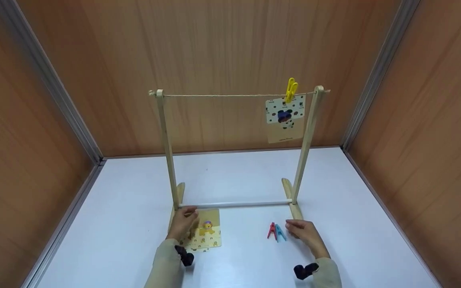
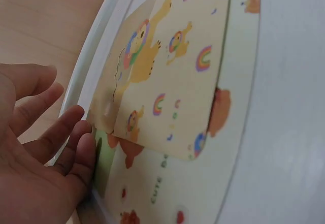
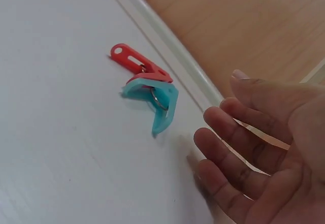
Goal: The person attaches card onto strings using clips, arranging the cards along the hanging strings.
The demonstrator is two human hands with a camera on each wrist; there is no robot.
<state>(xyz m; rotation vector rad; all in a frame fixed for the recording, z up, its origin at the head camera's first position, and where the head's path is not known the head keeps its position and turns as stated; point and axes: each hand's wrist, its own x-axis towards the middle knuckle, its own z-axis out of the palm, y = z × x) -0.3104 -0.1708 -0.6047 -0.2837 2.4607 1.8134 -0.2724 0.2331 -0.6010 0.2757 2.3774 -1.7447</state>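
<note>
My left hand [image 1: 183, 224] is over the left part of a yellow card with a lion and rainbows [image 1: 210, 238], its fingers loosely bent and its thumb apart from them. In the left wrist view, its fingertips are right at the edge of that lion card [image 2: 167, 92], which lies on top of a pale card with bears [image 2: 238, 107]. My right hand [image 1: 303, 234], relaxed and holding nothing, hovers just right of two clothespins. One is a red clothespin [image 3: 129, 59], the other a light-blue clothespin [image 3: 162, 99]; they lie touching on the white table.
Behind the hands stands a wooden frame [image 1: 167, 148] with a white bottom bar [image 1: 238, 204] and a string [image 1: 222, 95] across its top. A yellow clothespin [image 1: 290, 91] holds a patterned card [image 1: 276, 132] on the string's right end. Wooden panels [image 1: 222, 48] enclose the white table [image 1: 238, 176].
</note>
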